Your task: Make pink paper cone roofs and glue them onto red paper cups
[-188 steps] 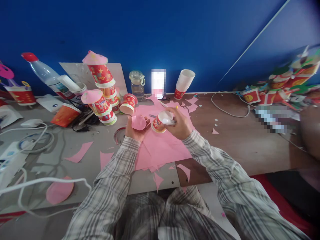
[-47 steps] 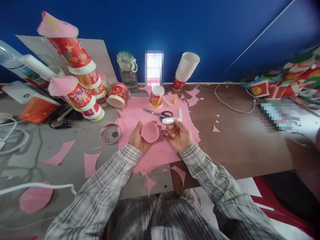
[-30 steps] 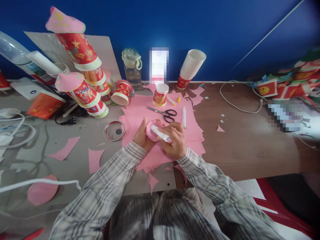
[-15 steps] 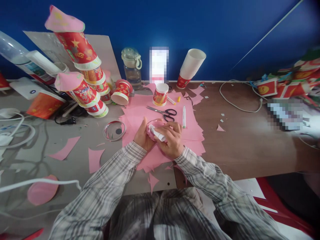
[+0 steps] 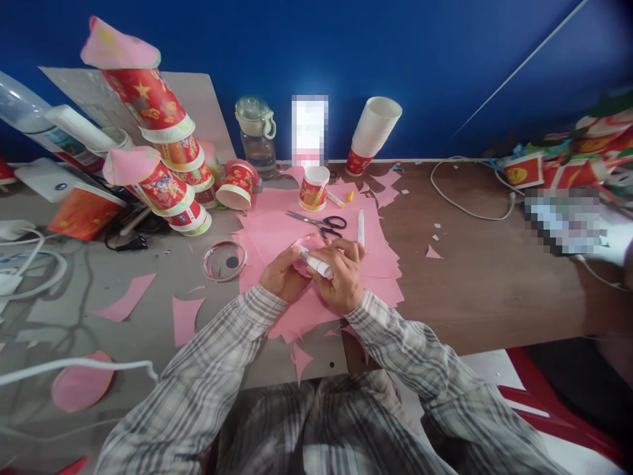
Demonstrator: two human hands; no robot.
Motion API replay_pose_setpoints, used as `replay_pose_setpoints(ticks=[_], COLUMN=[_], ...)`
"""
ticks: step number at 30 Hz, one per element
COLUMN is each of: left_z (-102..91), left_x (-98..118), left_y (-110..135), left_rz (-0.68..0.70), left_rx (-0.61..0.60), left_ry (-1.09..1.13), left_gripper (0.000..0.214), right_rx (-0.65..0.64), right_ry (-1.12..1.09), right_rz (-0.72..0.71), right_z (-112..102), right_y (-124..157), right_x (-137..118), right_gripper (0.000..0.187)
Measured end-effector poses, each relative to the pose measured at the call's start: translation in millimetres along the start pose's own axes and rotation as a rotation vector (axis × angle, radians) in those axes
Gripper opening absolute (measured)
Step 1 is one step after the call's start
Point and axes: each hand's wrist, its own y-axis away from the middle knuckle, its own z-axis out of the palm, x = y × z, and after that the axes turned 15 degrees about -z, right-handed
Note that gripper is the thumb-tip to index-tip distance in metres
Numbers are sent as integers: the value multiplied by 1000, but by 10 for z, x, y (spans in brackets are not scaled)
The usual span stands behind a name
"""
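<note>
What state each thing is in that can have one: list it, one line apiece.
White tube: held in the right hand
Pink piece: held in the left hand
Scissors: lying on the pink sheets
White marker: lying on the pink sheets
Water bottle: standing, lid on, partly filled
Screen: lit, contents blurred
Paper cups: nested in a stack
Black plug: unplugged

No text readable: marking on white tube [image 5: 317, 264] too small, bottle label [image 5: 69, 144] blurred, bright screen [image 5: 309, 128] pixelated, dark oval mark [image 5: 60, 187] unclear.
</note>
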Motion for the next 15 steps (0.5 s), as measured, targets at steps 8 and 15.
replay_pose_setpoints(ticks=[8,15], left_z=[32,14], left_x=[15,-12], left_y=[10,-26], left_rz=[-12,-2], left_rx=[38,211], left_ry=[-112,-183], left_gripper=[55,64], right_rx=[21,21], right_ry=[-25,13], right_rz=[-8,-10], right_z=[-43,-18], right_y=[-45,-25], right_x=[37,80], right_gripper=[18,19])
